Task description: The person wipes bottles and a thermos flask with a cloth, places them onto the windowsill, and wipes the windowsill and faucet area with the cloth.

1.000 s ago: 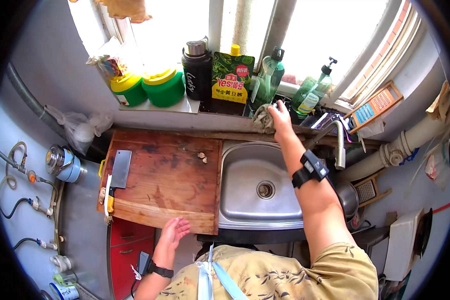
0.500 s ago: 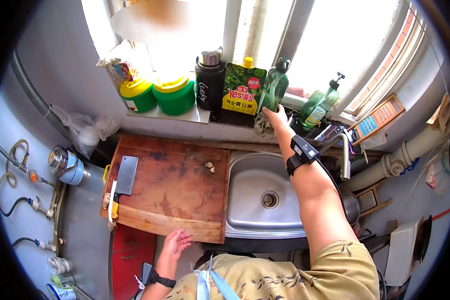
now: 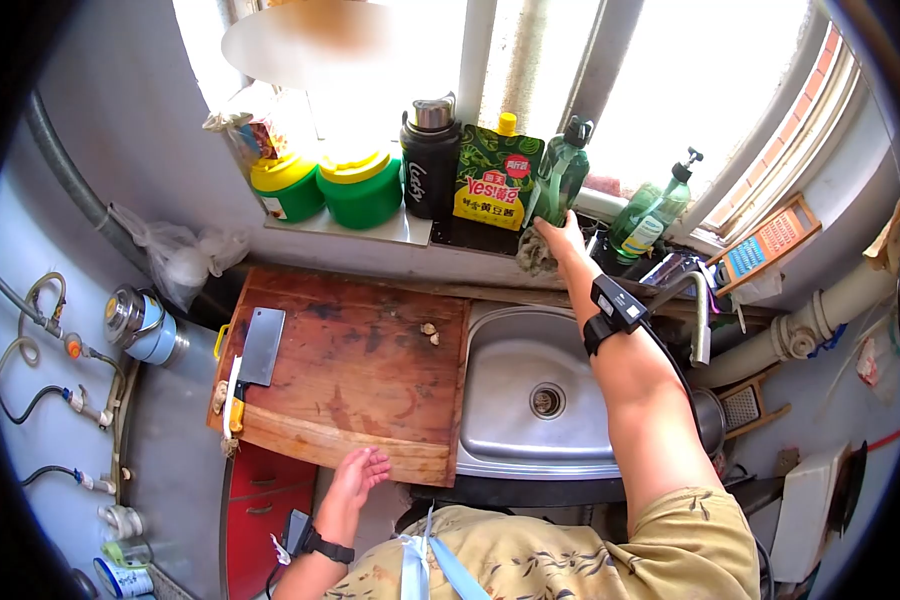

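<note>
My right hand point(image 3: 558, 238) reaches over the sink to the windowsill. Its fingers are closed on a crumpled grey-green rag point(image 3: 536, 254), just below a green pump bottle point(image 3: 566, 165); the fingertips are partly hidden. My left hand point(image 3: 358, 478) holds nothing, fingers loosely apart, by the front edge of the wooden cutting board point(image 3: 360, 370). On the board's left side lies a cleaver point(image 3: 263, 345), with a white-bladed knife with a yellow handle point(image 3: 236, 400) beside it. Small pale pieces, perhaps garlic point(image 3: 430, 332), rest near the board's right edge.
Right of the board is a steel sink point(image 3: 510, 440) with a faucet point(image 3: 702, 320). Along the sill stand green tubs point(image 3: 360, 195), a black flask point(image 3: 431, 165), a sauce pouch point(image 3: 497, 180) and another pump bottle point(image 3: 650, 215). A grater point(image 3: 767, 243) leans at right.
The view has shifted slightly, so everything appears a little farther right. My right hand stays at the rag, and my left hand remains by the board's front edge.
</note>
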A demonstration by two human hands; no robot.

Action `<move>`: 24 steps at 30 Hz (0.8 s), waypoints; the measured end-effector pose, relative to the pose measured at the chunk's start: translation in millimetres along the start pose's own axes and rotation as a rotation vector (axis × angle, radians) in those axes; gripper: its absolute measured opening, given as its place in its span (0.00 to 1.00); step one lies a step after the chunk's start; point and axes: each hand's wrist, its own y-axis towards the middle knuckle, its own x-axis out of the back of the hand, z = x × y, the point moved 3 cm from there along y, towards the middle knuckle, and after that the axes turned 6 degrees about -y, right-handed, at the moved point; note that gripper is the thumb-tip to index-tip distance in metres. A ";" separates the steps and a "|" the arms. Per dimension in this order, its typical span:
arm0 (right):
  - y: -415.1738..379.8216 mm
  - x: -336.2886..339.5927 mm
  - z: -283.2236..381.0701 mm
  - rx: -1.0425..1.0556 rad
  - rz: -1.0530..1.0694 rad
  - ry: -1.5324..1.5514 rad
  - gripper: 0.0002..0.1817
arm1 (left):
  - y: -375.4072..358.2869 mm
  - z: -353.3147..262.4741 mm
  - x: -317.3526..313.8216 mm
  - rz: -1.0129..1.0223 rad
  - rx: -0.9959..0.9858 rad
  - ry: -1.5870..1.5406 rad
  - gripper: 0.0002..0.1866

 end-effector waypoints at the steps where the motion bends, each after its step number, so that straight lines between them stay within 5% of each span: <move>1: 0.7 1.2 -0.2 0.001 0.003 0.001 0.31 | 0.9 -3.2 -2.6 0.000 -0.005 0.020 0.17; 24: 13.8 1.4 -15.7 0.043 0.153 -0.057 0.43 | 5.9 16.0 -31.5 -0.003 0.052 0.113 0.15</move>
